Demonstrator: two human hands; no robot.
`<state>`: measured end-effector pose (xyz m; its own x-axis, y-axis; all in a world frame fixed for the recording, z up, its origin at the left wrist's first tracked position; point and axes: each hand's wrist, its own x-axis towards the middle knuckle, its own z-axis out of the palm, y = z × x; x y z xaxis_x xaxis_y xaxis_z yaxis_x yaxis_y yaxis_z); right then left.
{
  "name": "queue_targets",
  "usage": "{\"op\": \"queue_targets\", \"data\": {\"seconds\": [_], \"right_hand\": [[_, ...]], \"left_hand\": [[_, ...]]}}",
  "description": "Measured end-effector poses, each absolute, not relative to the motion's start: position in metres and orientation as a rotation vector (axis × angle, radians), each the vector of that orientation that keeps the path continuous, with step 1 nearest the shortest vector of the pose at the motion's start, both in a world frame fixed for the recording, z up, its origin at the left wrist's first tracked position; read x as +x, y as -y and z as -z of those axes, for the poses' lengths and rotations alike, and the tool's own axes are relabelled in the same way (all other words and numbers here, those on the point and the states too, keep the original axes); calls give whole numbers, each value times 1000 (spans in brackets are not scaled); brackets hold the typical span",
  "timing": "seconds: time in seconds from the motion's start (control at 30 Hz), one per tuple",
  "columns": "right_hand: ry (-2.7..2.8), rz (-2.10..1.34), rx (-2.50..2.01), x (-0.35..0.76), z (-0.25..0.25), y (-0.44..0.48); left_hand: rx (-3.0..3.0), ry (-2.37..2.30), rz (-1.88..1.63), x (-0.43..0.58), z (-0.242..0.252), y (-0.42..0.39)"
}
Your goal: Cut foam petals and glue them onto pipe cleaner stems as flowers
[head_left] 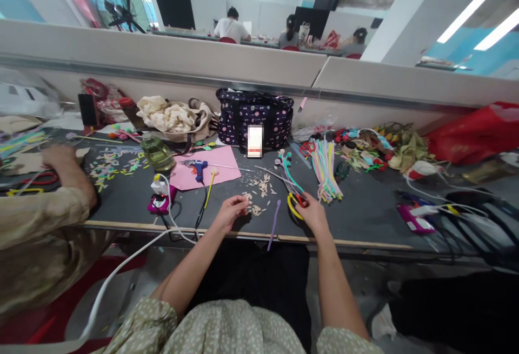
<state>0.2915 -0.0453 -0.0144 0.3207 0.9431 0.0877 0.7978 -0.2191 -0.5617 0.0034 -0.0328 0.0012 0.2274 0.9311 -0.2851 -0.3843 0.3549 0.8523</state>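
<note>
My left hand [233, 212] is at the table's front, its fingers pinched together beside a scatter of short cream-coloured cut pieces [258, 211]. Whatever lies between those fingertips is too small to make out. My right hand [313, 212] has hold of the scissors [292, 206], which have yellow and red handles and point away toward the upper left. Between my hands a purple fuzzy stem [274, 224] lies with its lower end over the table edge. Just beyond the scissors are stems with small teal and pale curled ends [286, 165].
A blue glue gun [198, 170] rests on pink paper [227, 162], near a jar of yellowish liquid [156, 151] and a magenta power strip [157, 201]. Pastel stems [326, 173] lie bundled to the right. A dark patterned bag [235, 121] stands behind. A co-worker's arm [71, 175] is at left.
</note>
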Motion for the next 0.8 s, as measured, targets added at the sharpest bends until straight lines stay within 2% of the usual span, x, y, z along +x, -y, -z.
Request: {"op": "queue_targets", "data": {"seconds": [0.33,0.47,0.53,0.67,0.8], "right_hand": [[1028,-709,-1871,314,9,76],[824,-1308,-1375,288,-1,117],[798,-1436,-1236,270,-6,135],[881,-1452,-1251,229,-9,148],[1068,-1219,-1401,201,-2,138]], "left_hand": [[694,-947,-1111,-1,2,31],[658,-943,-1117,0,1,28],[629,-951,-1120,2,-1,27],[613,-943,-1112,5,-3,26],[612,-922,-1118,6,-4,23]]}}
